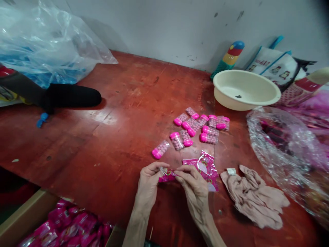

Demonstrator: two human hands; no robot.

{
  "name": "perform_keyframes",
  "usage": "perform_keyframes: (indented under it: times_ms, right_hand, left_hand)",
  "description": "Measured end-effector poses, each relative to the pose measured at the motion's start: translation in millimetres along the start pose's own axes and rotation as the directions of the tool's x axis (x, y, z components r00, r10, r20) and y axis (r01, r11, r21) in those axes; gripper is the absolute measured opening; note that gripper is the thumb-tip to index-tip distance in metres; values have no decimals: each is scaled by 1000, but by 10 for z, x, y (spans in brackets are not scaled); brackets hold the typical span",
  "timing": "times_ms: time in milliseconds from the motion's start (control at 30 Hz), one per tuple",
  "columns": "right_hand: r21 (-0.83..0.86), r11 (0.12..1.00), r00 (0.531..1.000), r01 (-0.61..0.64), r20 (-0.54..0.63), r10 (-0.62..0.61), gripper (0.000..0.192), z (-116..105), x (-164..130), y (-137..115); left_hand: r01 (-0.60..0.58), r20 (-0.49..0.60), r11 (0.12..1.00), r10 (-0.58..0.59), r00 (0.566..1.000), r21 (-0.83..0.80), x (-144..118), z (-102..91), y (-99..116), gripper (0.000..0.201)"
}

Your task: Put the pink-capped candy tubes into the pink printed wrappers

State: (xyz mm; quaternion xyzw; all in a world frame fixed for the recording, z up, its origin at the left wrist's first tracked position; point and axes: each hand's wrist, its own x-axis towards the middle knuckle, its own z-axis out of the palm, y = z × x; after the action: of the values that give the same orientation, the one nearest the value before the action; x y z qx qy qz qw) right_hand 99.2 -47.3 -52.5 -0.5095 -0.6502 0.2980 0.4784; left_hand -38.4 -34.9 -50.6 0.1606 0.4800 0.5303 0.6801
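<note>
A small pink printed packet (pixel 167 175) is stretched between my two hands, just above the table. My left hand (pixel 150 181) pinches its left end between thumb and fingers. At the other end, my right hand (pixel 194 183) grips it with thumb and fingertips; whether anything is inside the packet cannot be seen. Flat pink packets (pixel 209 171) lie beside the right hand, overlapping. Beyond the hands several clear containers with pink caps and small pink balls are scattered, the nearest candy container (pixel 161 149) just past my left fingertips.
A cardboard box (pixel 24 214) of pink packets stands at the lower left. Right of the hands lies a crumpled beige cloth (pixel 254 195). Behind are a cream basin (pixel 245 103) and a clear plastic bag (pixel 277 147). A large plastic bag (pixel 64 37) and a black-covered object (pixel 74 95) occupy the left.
</note>
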Motion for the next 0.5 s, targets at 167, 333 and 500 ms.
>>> perform_keyframes:
  times_ms: [167, 333, 500]
  right_hand:
    - [-7, 999, 999, 41, -25, -41, 21, 72, 37, -42]
    - [31, 999, 973, 43, 224, -49, 17, 38, 93, -70]
    - [-64, 997, 970, 47, 243, -30, 26, 82, 450, -62]
  left_hand:
    - [126, 193, 992, -118, 974, -30, -47, -170, 68, 39]
    - [77, 100, 994, -69, 993, -77, -57, -232, 54, 15]
    - [-141, -81, 989, 143, 986, 37, -40, -325, 163, 17]
